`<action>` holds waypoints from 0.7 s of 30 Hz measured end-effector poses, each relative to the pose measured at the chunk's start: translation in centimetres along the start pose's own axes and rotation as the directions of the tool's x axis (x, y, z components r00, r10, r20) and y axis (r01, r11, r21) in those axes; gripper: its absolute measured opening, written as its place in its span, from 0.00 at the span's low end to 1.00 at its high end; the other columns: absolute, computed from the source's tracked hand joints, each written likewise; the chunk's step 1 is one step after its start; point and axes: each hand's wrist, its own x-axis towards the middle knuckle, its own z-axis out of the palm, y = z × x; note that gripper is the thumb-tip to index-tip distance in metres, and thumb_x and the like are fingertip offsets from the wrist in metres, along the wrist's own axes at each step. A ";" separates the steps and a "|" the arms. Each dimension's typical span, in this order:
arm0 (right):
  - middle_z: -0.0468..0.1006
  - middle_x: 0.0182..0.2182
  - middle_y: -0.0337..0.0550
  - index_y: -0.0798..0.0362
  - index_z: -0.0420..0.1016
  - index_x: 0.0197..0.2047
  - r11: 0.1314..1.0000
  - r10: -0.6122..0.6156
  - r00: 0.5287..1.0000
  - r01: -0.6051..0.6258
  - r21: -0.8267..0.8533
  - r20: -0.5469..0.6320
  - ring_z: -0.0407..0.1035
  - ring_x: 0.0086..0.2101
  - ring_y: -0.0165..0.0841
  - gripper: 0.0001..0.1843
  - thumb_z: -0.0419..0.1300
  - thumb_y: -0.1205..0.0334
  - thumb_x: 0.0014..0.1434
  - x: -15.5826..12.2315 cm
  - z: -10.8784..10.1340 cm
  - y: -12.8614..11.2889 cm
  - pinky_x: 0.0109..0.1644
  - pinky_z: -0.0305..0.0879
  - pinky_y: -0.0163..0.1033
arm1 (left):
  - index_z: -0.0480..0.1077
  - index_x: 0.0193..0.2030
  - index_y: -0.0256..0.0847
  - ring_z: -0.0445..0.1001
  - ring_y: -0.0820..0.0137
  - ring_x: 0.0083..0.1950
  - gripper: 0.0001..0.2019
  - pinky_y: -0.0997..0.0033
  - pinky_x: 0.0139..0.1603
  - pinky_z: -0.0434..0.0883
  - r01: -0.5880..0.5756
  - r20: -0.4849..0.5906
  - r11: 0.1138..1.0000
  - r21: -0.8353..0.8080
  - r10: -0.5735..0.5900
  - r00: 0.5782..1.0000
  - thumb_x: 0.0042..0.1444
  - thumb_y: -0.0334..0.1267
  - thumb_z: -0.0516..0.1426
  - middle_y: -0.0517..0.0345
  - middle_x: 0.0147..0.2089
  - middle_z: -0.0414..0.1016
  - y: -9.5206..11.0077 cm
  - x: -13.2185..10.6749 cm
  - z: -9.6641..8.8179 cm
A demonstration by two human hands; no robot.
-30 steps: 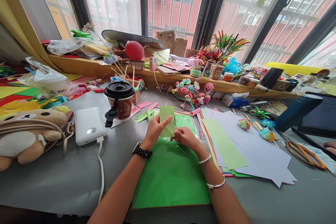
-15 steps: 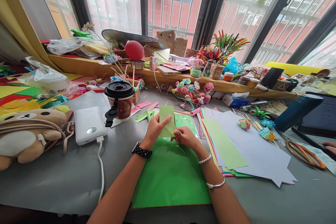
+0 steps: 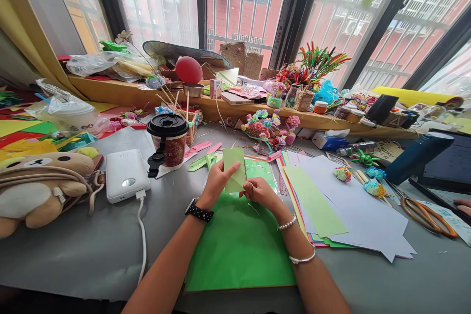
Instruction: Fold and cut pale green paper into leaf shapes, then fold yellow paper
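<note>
My left hand [image 3: 217, 181] pinches a light green piece of paper [image 3: 234, 167] upright, its thumb across the front. My right hand [image 3: 259, 192] is closed around small scissors [image 3: 245, 170]; their dark blades run along the paper's right edge, and the fingers cover most of the handles. Both hands are above a green sheet [image 3: 239, 250] on the grey table. A thin pale paper sliver [image 3: 253, 209] lies on that sheet below my right hand. Folded green paper strips [image 3: 200, 162] lie beyond my left hand.
Left of my arms are a lidded coffee cup [image 3: 169, 142], a white power bank [image 3: 127, 176] with its cable and a plush bear [image 3: 44, 186]. To the right lie stacked paper [image 3: 364, 206] and larger scissors [image 3: 427, 216]. Another person's hand [image 3: 463, 205] shows at the right edge.
</note>
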 end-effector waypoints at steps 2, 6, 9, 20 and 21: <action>0.63 0.14 0.39 0.57 0.65 0.17 1.000 0.010 1.000 -0.010 0.019 -0.004 0.58 0.18 0.26 0.36 0.42 0.29 0.43 0.0 0.1 -0.1 0.22 0.51 0.31 | 0.68 0.29 0.36 0.67 0.73 0.22 0.14 0.74 0.24 0.64 0.004 0.003 1.000 -0.007 -0.004 1.000 0.41 0.46 0.59 0.60 0.23 0.70 0.0 0.0 0.0; 0.63 0.13 0.39 0.56 0.61 0.15 0.999 0.019 1.000 -0.019 0.046 -0.003 0.59 0.19 0.27 0.35 0.42 0.29 0.43 0.0 0.2 -0.3 0.22 0.51 0.31 | 0.68 0.29 0.36 0.66 0.74 0.21 0.13 0.74 0.24 0.64 0.009 0.010 1.000 -0.019 -0.009 1.000 0.41 0.45 0.58 0.61 0.22 0.70 0.1 -0.1 0.1; 0.62 0.13 0.38 0.56 0.62 0.16 0.998 0.025 1.000 -0.025 0.061 -0.003 0.59 0.19 0.27 0.35 0.43 0.29 0.43 0.0 0.2 -0.3 0.22 0.51 0.31 | 0.67 0.29 0.36 0.66 0.74 0.20 0.13 0.74 0.23 0.64 0.017 0.009 1.000 -0.022 -0.016 1.000 0.41 0.45 0.58 0.62 0.21 0.69 0.2 -0.1 0.1; 0.60 0.14 0.38 0.56 0.60 0.16 0.996 0.025 1.000 -0.025 0.091 0.007 0.56 0.17 0.25 0.35 0.42 0.28 0.41 0.1 0.3 -0.2 0.20 0.49 0.31 | 0.67 0.28 0.36 0.65 0.75 0.20 0.13 0.75 0.22 0.63 0.009 0.024 1.000 -0.014 -0.009 1.000 0.43 0.45 0.58 0.62 0.22 0.67 0.1 -0.1 0.1; 0.60 0.14 0.37 0.55 0.60 0.16 0.995 0.028 1.000 -0.028 0.092 0.006 0.56 0.17 0.25 0.35 0.42 0.28 0.41 0.0 0.3 -0.2 0.20 0.49 0.31 | 0.67 0.28 0.36 0.65 0.75 0.20 0.13 0.75 0.22 0.63 0.010 0.029 1.000 -0.015 -0.010 1.000 0.42 0.45 0.58 0.62 0.21 0.67 0.2 -0.1 0.1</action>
